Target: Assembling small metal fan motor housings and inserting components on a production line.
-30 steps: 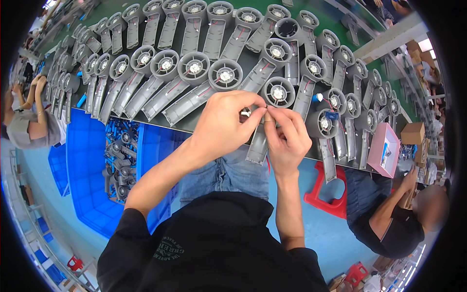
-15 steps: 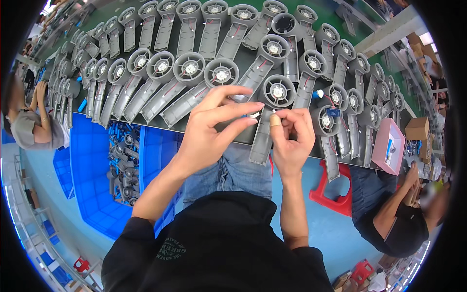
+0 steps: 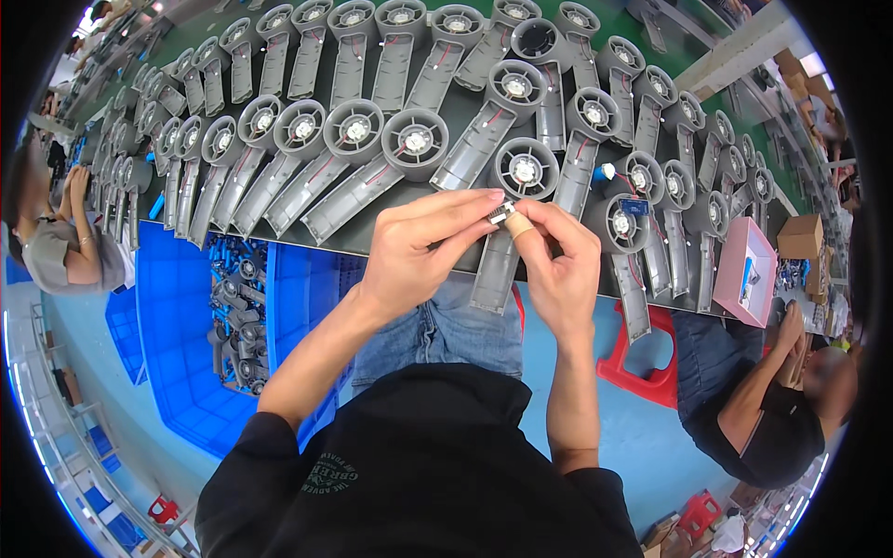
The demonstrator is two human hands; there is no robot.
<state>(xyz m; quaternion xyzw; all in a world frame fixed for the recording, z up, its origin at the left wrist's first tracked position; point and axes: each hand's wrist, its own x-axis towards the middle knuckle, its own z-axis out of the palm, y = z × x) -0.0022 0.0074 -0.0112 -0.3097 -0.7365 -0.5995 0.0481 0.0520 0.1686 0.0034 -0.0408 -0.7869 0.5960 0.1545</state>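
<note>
My left hand [image 3: 414, 244] pinches a small electronic part [image 3: 501, 215] with a dark, pale-edged face between thumb and fingertips. Against the part's other side, my right hand [image 3: 564, 249] is closed in a pinch. A tan cover wraps one of its fingers, and what lies between its fingertips is hidden. Both hands meet over a grey fan housing [image 3: 496, 275], whose round grille [image 3: 525, 171] with a white centre shows just beyond them. Its handle half points toward me, open side up, partly covered by the fingers.
Rows of similar grey fan housings [image 3: 353, 130] cover the dark table. A blue circuit board [image 3: 635, 207] lies on one housing at right, near a pink box [image 3: 746, 272]. Blue bins [image 3: 200, 400] stand below left, a red stool [image 3: 642, 372] below right. People sit at both sides.
My hands have come together, and the small part in my left fingers now meets my right fingertips. The view has shifted slightly.
</note>
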